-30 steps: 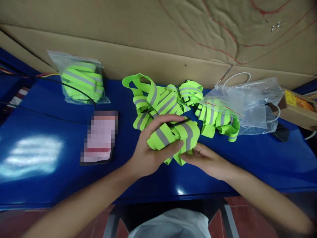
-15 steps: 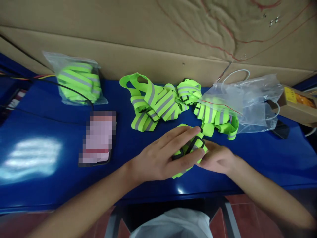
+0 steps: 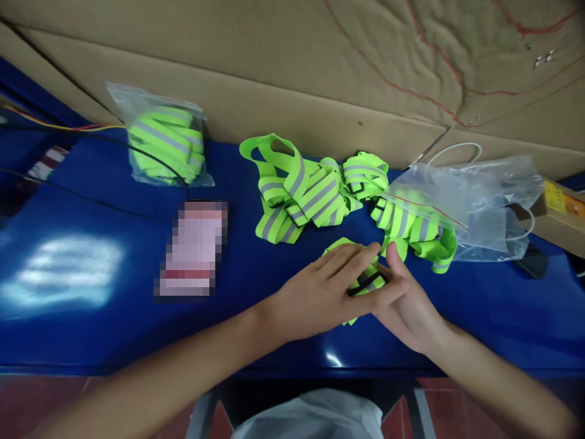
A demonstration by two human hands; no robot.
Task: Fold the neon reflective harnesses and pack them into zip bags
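Between my hands, near the front of the blue table, is a folded bundle of yellow-green reflective strap [image 3: 365, 282] with a grey stripe and a black buckle. My left hand [image 3: 326, 286] lies over it from the left, its fingers curled across the top and gripping it. My right hand [image 3: 411, 308] supports the bundle from the right, thumb raised; its other fingers are largely hidden behind the strap and the left hand. Behind my hands lie a loose heap of reflective straps [image 3: 315, 192], a rolled strap [image 3: 365, 174] and more strap [image 3: 402, 221] partly under a clear bag.
A clear zip bag of folded straps [image 3: 167, 146] stands at the back left, with a phone [image 3: 194, 250] in front and a black cable [image 3: 155, 164] beside it. Clear plastic bags [image 3: 493, 201] and a cardboard box [image 3: 562, 213] are at the right. Cardboard [image 3: 274, 91] lines the back.
My right thumb has lifted and now points up beside the bundle. The left fingers have slid right, covering more of the strap and buckle. The camera view has shifted slightly.
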